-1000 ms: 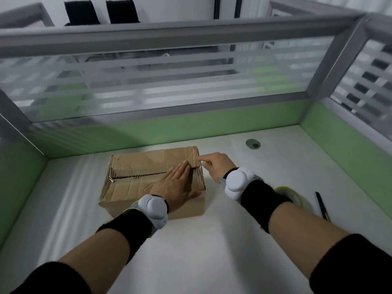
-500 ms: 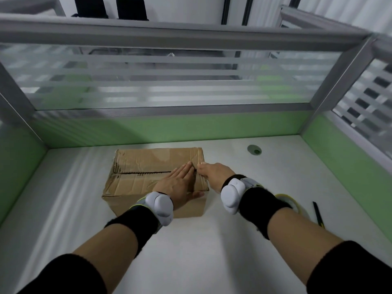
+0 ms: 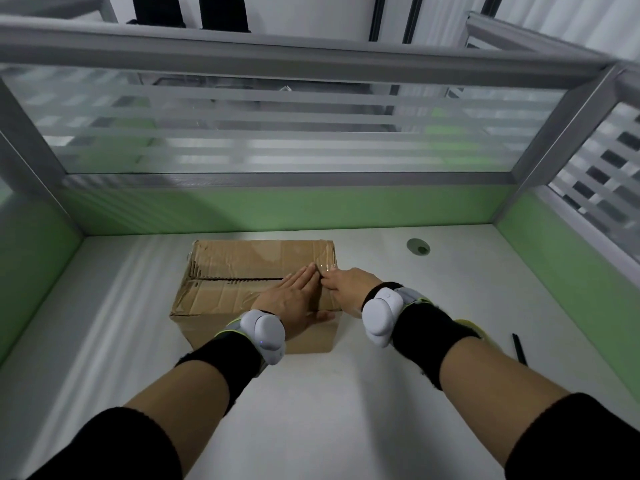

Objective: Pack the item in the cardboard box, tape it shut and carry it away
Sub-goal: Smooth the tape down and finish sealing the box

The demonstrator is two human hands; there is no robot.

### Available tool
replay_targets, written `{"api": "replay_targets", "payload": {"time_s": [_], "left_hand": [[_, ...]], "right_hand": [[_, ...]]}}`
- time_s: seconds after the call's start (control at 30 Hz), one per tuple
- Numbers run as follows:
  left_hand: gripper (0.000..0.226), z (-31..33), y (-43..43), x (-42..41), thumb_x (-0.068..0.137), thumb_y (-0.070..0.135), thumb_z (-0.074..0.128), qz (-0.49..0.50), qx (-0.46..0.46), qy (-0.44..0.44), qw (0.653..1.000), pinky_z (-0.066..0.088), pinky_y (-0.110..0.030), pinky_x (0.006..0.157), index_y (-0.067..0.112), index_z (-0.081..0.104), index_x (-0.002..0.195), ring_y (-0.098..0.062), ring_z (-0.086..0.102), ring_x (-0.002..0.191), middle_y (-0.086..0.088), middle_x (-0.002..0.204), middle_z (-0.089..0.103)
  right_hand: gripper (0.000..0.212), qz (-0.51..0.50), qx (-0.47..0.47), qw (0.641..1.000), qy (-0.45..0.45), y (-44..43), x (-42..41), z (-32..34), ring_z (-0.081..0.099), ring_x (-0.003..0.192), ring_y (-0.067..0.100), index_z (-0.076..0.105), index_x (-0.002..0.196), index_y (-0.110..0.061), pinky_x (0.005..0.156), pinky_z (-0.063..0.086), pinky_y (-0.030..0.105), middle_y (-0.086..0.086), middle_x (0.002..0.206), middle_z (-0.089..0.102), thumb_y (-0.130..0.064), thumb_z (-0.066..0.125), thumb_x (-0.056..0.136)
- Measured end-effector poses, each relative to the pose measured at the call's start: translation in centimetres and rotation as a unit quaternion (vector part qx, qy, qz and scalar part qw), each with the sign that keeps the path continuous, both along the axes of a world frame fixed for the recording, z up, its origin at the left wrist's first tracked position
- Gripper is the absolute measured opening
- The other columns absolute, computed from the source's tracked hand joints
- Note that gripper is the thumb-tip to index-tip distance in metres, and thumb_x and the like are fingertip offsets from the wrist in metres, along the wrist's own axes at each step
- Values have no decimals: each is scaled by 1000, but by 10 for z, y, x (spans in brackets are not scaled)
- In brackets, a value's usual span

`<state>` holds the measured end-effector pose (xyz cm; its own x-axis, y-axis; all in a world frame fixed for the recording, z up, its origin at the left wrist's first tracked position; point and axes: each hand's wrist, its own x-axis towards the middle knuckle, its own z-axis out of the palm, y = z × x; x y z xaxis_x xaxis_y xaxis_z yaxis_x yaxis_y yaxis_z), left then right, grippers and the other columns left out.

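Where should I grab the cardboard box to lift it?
Probably the two short ends, low down, one hand from each side. The cardboard box lies lengthwise across the desk, and its crumpled top flaps, seam partly open, look too weak to lift by.

box (image 3: 242, 258) brown | desk (image 3: 346, 393) white | partition (image 3: 311, 209) green | wristbands (image 3: 422, 327) black

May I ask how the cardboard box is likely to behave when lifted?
The cardboard box looks creased and worn, so it will probably flex. Its centre seam gapes, so the top may spring open. Broad and flat-based, it seems unlikely to tip.
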<state>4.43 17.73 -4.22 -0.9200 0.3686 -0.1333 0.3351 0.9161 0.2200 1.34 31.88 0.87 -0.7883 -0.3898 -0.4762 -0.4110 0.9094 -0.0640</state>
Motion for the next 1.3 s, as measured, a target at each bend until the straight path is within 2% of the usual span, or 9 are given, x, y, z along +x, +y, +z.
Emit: {"api": "replay_targets", "payload": {"time_s": [0.07, 0.23, 0.4, 0.53, 0.63, 0.9, 1.0, 1.3], "left_hand": [[89, 1, 1, 0, 84, 66, 34, 0, -1, -5, 1000, 2, -27, 119, 14, -1, 147, -12, -2, 146, -2, 158, -5], [86, 5, -3, 0, 86, 64, 33, -11, -11, -12, 1000, 2, -27, 118, 13, 1, 148, -13, -2, 146, -2, 158, -5], [78, 5, -28, 7, 89, 61, 29, -10, -22, 6, 1000, 4, -27, 119, 16, 4, 148, -11, 1, 146, 1, 158, -2], [77, 4, -38, 11, 89, 61, 27, -7, -24, 7, 1000, 4, -27, 119, 17, 4, 148, -10, 1, 145, 2, 158, -2], [77, 3, -36, 10, 89, 62, 28, -6, -17, 5, 1000, 4, -27, 118, 18, 4, 148, -10, 1, 145, 2, 158, -1], [76, 1, -57, 10, 89, 62, 27, -16, -13, 12, 1000, 5, -27, 119, 18, 7, 148, -10, 3, 145, 2, 158, 1], [81, 2, -69, 10, 84, 67, 22, -13, -7, 7, 1000, 4, -26, 119, 19, 7, 148, -9, 2, 145, 3, 158, 1], [74, 1, -73, 11, 90, 60, 29, -7, 4, -5, 1000, 3, -26, 118, 18, 9, 147, -10, 3, 145, 2, 158, 3]], "right_hand": [[41, 15, 14, 1000, 1, 1, 1, 0, 46, 127, 32, 41, 138, -17, 104, 41, 37, 6, 145, 44, -19, 34, 97], [42, 32, 31, 999, -1, -1, -1, 5, 42, 133, 29, 42, 139, -19, 109, 38, 39, 4, 148, 41, -20, 34, 98], [39, 30, 23, 999, 4, -4, 1, 8, 43, 132, 29, 48, 134, -14, 108, 38, 40, 3, 149, 40, -18, 33, 98], [40, 45, 8, 999, 19, -19, 3, 12, 43, 132, 31, 44, 137, -14, 108, 38, 36, 5, 149, 40, -17, 32, 99], [44, 63, 9, 998, 12, -29, 5, 13, 32, 140, 27, 35, 144, -14, 113, 27, 32, 4, 156, 26, -15, 30, 100], [45, 82, 2, 997, 4, -31, 4, 11, 25, 144, 20, 29, 146, -13, 116, 20, 32, 4, 159, 15, -14, 29, 101], [45, 74, -2, 997, 1, -30, 3, 9, 22, 145, 19, 27, 147, -14, 116, 19, 32, 3, 160, 13, -16, 28, 101], [46, 76, -37, 996, -4, -48, 8, 2, 18, 146, 18, 26, 148, -16, 113, 16, 29, 1, 160, 10, -19, 26, 102]]}}
